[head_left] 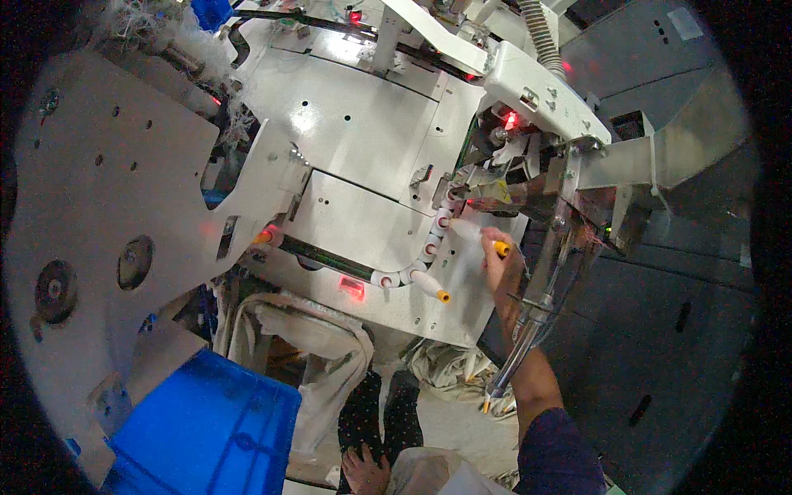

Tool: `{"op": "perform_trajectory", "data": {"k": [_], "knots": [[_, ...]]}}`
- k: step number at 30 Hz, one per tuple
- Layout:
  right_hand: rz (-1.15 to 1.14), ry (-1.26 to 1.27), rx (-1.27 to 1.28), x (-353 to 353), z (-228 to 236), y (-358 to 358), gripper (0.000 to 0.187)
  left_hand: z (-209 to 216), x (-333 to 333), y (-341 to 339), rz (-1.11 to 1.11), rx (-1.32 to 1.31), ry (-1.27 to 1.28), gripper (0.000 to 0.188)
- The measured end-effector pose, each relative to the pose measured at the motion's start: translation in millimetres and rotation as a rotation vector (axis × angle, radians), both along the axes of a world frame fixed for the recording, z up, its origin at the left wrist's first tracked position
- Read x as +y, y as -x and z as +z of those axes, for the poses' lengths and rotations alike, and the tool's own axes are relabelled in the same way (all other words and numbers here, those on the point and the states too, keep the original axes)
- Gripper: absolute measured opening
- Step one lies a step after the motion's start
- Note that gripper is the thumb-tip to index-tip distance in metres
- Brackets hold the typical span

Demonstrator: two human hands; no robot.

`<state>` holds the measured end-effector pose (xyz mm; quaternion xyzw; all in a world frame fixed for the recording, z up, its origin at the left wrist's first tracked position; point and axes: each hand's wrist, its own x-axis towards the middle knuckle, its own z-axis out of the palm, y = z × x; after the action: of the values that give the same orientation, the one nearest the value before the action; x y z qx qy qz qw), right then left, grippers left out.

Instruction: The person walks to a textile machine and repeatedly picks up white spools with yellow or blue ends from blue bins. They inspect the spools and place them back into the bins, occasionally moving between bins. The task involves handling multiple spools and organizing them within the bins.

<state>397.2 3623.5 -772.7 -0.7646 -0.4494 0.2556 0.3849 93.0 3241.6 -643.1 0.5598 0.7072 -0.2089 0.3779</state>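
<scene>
My right hand [498, 266] reaches up on the right of the white machine bed. Its fingers are closed around the yellow end of a yarn bobbin [469, 232], whose white wound body points left toward the curved track. Round white peg holders [430, 248] line the bend of that track. A second yarn bobbin [428, 285] leans out from the holders, its yellow end toward me. Down at the lower edge, my left hand [365, 470] lies flat on my dark-clothed leg with the fingers spread, holding nothing.
A metal cylinder [532, 322] with tubing hangs close beside my right forearm. A white machine arm [544, 91] and a metal duct [693, 148] stand at the upper right. At the lower left is a blue bin [214, 421]. Loose thread [148, 29] tangles at the upper left.
</scene>
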Motion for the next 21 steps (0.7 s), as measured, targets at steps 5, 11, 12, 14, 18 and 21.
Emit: {"op": "perform_trajectory", "data": {"k": [5,11,12,14,18,21], "knots": [[-0.015,0.101,0.036,28.8,-1.9,1.6,0.025,-1.7,-0.8,-0.7,0.025,-0.030,-0.065,0.061],[-0.130,0.131,0.079,25.3,15.8,4.1,0.021,6.1,3.5,-11.3,0.059,-0.033,-0.040,0.058],[-0.134,0.121,0.097,23.6,14.5,1.6,0.021,6.4,4.1,-12.8,0.037,-0.028,-0.054,0.058],[-0.035,0.033,0.041,22.5,7.6,-3.6,0.019,6.4,3.2,-15.2,-0.001,0.000,-0.080,0.057],[0.050,0.020,0.061,37.2,-18.9,-8.4,0.017,1.8,-4.2,-16.0,-0.051,0.062,-0.142,0.055],[0.163,0.153,-0.026,40.7,-38.1,-5.8,0.021,-1.9,-9.1,-16.5,-0.065,0.079,-0.172,0.054]]}}
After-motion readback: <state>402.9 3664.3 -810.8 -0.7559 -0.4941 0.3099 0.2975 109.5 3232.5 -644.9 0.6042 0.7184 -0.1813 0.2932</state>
